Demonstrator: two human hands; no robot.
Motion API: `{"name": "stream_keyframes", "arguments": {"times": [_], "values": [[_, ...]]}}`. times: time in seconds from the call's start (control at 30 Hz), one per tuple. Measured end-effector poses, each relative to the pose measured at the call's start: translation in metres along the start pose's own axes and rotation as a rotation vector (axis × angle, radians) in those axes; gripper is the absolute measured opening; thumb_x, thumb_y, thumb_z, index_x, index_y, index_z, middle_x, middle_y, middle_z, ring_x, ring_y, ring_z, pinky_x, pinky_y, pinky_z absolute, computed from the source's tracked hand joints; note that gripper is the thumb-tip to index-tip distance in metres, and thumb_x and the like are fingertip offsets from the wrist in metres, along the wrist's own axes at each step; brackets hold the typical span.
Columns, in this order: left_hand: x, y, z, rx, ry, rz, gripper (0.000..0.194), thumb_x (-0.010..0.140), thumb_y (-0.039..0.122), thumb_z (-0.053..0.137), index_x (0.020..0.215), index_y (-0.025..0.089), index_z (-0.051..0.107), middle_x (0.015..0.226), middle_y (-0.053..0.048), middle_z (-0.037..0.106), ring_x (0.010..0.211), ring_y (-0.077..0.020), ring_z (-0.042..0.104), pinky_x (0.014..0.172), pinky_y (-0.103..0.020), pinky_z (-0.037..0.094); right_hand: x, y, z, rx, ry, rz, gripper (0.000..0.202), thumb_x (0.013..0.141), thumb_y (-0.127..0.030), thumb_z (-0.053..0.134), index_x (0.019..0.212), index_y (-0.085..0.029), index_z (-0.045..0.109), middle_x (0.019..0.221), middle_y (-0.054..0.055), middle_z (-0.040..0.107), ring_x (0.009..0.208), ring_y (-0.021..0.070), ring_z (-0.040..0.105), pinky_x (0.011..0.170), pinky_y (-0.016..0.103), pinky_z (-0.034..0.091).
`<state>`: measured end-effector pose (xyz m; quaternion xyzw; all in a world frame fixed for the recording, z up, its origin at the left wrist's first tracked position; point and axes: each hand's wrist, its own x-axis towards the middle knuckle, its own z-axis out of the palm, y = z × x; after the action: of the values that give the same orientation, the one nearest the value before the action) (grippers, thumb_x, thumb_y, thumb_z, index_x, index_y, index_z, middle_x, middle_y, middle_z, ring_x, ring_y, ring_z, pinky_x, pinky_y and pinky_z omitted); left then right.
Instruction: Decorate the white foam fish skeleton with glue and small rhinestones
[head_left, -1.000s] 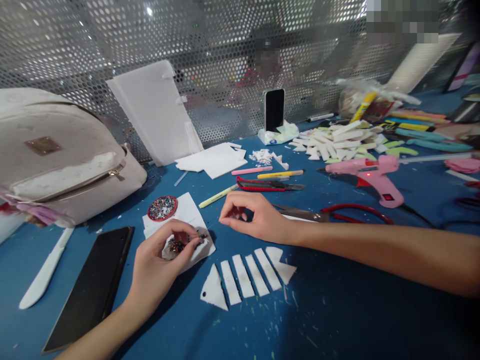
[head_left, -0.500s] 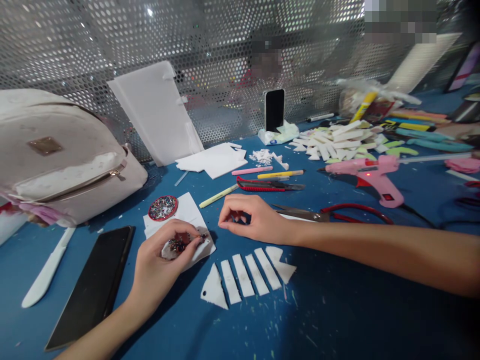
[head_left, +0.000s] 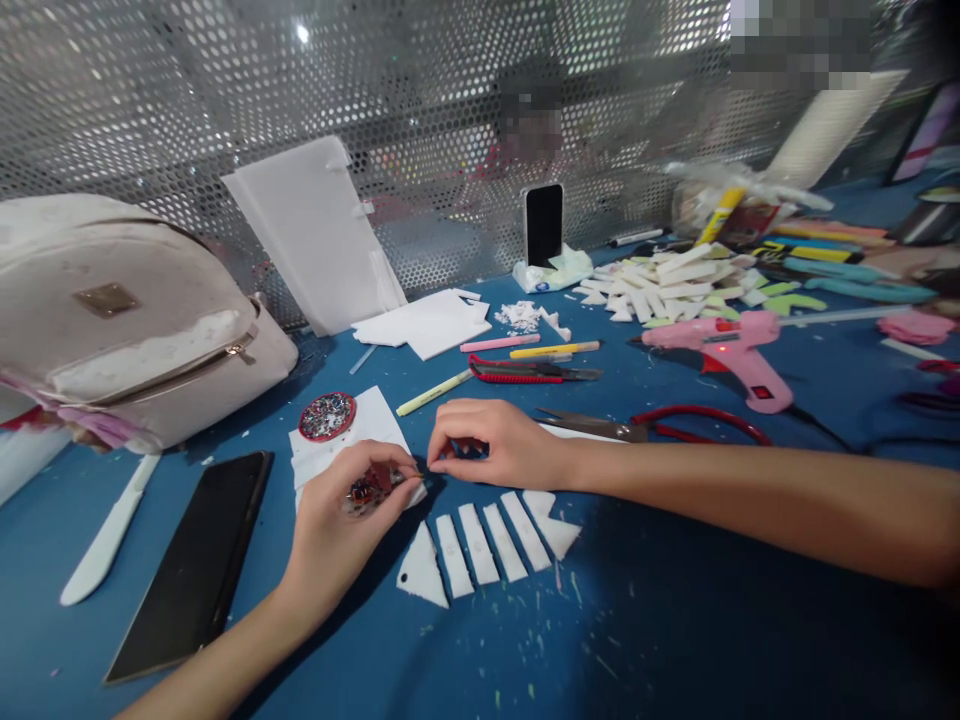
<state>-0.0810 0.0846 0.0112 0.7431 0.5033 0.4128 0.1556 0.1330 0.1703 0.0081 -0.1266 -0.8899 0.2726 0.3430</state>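
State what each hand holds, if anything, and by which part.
Cannot be told: left hand and right hand pinch close together, but anything held there is too small to make out.

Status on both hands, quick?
Left hand: pinched closed; can't tell what, if anything, it holds.
Right hand: also pinched closed; can't tell whether it holds anything.
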Motion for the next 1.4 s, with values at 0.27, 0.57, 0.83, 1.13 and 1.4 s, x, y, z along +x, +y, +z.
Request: {"name": "stream_keyframes", "arguments": {"times": [0.27, 0.57, 0.83, 1.13, 1.4], "values": [[-0.0018, 0.0028, 0.0047, 0.002, 0.020, -0.022, 0.013, 0.086, 0.020, 0.072, 0.094, 0.022, 0.062, 0.084, 0.002, 0.069, 0.067, -0.0116, 0.063, 0.064, -0.022, 0.051, -0.0011, -0.0005, -0.0015, 0.011, -0.094, -0.015, 0.012, 0.095, -0.027, 0.063, 0.094, -0.016, 0.067, 0.082, 0.001, 0.060, 0.077, 0.0130, 0.056, 0.071, 0.025, 0.041], [-0.0046, -0.0005, 0.0047, 0.093, 0.011, 0.064, 0.014, 0.087, 0.023, 0.074, 0.092, 0.023, 0.061, 0.083, 0.003, 0.068, 0.072, -0.0133, 0.062, 0.065, -0.024, 0.047, 0.0010, 0.0008, -0.0020, 0.037, -0.163, -0.001, 0.017, 0.096, -0.032, 0.063, 0.091, -0.016, 0.065, 0.083, 0.000, 0.060, 0.077, 0.0128, 0.055, 0.070, 0.024, 0.040], [-0.0042, -0.0009, 0.0040, 0.030, -0.024, 0.036, 0.012, 0.087, 0.019, 0.072, 0.089, 0.023, 0.061, 0.083, 0.004, 0.066, 0.070, -0.0113, 0.061, 0.065, -0.023, 0.048, 0.0025, 0.0000, -0.0031, 0.074, -0.192, 0.009, 0.013, 0.095, -0.028, 0.065, 0.090, -0.016, 0.066, 0.084, 0.000, 0.061, 0.078, 0.0124, 0.055, 0.071, 0.023, 0.040], [0.0000, 0.0022, 0.0043, -0.004, -0.074, 0.013, 0.007, 0.088, 0.017, 0.067, 0.089, 0.022, 0.062, 0.081, 0.002, 0.065, 0.066, -0.0108, 0.060, 0.062, -0.022, 0.047, 0.0036, 0.0006, -0.0030, 0.108, -0.185, 0.030, 0.009, 0.095, -0.024, 0.064, 0.091, -0.016, 0.068, 0.084, 0.001, 0.061, 0.077, 0.0122, 0.056, 0.070, 0.022, 0.040], [0.0001, -0.0009, 0.0068, 0.012, -0.099, 0.039, 0.007, 0.089, 0.018, 0.066, 0.092, 0.021, 0.061, 0.083, 0.000, 0.067, 0.070, -0.0123, 0.063, 0.060, -0.022, 0.048, 0.0027, 0.0005, -0.0027, 0.079, -0.210, 0.064, 0.015, 0.094, -0.031, 0.065, 0.091, -0.016, 0.066, 0.083, 0.001, 0.062, 0.076, 0.0128, 0.056, 0.068, 0.023, 0.041]]}}
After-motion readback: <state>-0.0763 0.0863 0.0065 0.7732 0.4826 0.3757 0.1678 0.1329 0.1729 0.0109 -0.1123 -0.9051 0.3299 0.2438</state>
